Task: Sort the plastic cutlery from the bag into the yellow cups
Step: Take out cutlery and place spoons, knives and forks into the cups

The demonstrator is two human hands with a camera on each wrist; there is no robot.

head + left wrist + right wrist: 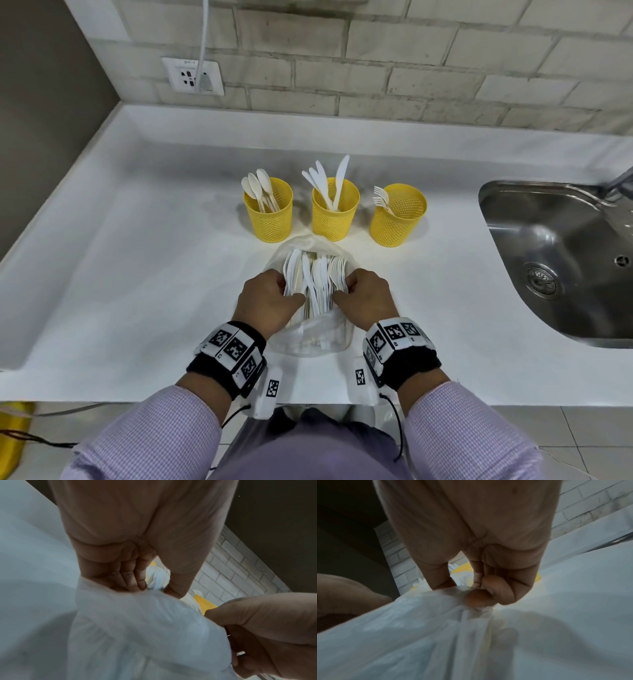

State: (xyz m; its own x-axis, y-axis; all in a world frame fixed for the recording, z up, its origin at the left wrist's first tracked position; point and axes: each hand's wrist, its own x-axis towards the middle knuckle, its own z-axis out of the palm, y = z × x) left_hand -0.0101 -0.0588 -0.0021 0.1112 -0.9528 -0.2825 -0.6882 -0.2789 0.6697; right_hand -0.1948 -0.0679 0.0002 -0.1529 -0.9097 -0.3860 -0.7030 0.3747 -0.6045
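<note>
1. We saw both forearms reach forward over the white counter (137, 260), wrists banded with marker cuffs, and the two hands met at the bag (315, 337) lying in front of the three yellow cups.
2. The left hand (270, 301) sat knuckles-up on the bag's left edge. From the left wrist view its fingers (130, 577) were curled inward and pressed together against the thumb, pinching the thin film at the bag's rim.
3. The right hand (364, 296) mirrored it on the right edge. From the right wrist view its fingertips (479, 599) were curled and bunched a gather of the film against the thumb.
4. Between the two hands lay the loose cutlery (313, 279), a white pile of knives, spoons and forks fanned out of the bag's open mouth, heads pointing toward the cups and handles running back inside the bag, just beside both sets of fingers.
5. The bag was clear, crumpled plastic, lying flat on the counter, its closed end nearest the person.
6. The left cup (270, 219) held spoons, the middle cup (334, 216) held knives, and the right cup (399, 219) held forks, all standing upright in a row just behind the bag.
7. A steel sink (561, 253) lay well apart to the right.
</note>
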